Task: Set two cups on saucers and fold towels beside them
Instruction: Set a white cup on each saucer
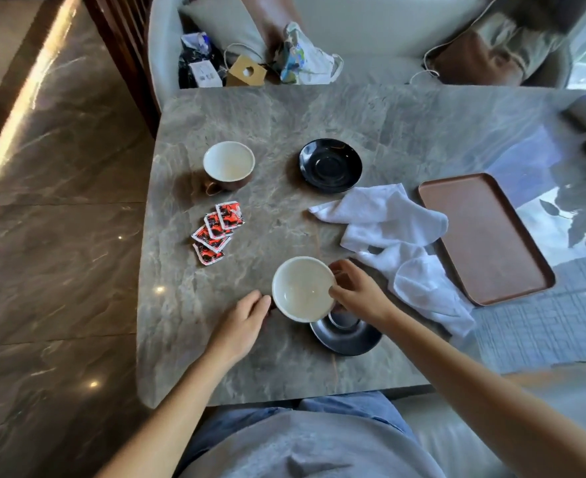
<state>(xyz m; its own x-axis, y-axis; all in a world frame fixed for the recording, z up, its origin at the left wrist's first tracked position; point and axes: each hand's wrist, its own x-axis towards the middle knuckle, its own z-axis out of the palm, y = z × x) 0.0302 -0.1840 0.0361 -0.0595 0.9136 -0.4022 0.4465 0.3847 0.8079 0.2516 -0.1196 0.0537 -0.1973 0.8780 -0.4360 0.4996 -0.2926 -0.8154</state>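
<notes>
A white-lined cup [302, 288] is near the table's front edge, partly over a black saucer [348, 336] that shows below and to its right. My right hand [357, 293] grips the cup's right rim. My left hand [245, 322] touches the cup's left side, fingers curled. A second cup [229, 163], brown outside with its handle toward me, stands bare on the table at the far left. A second black saucer [330, 165] lies empty further right. Crumpled white towels [398, 236] lie unfolded to the right of the near cup.
A brown tray [484, 236] lies at the right, partly under the towels. Several red sachets [217, 231] lie left of centre on the marble table [278, 108]. Bags and a cushion sit on the sofa beyond the far edge. Dark objects are at the far right.
</notes>
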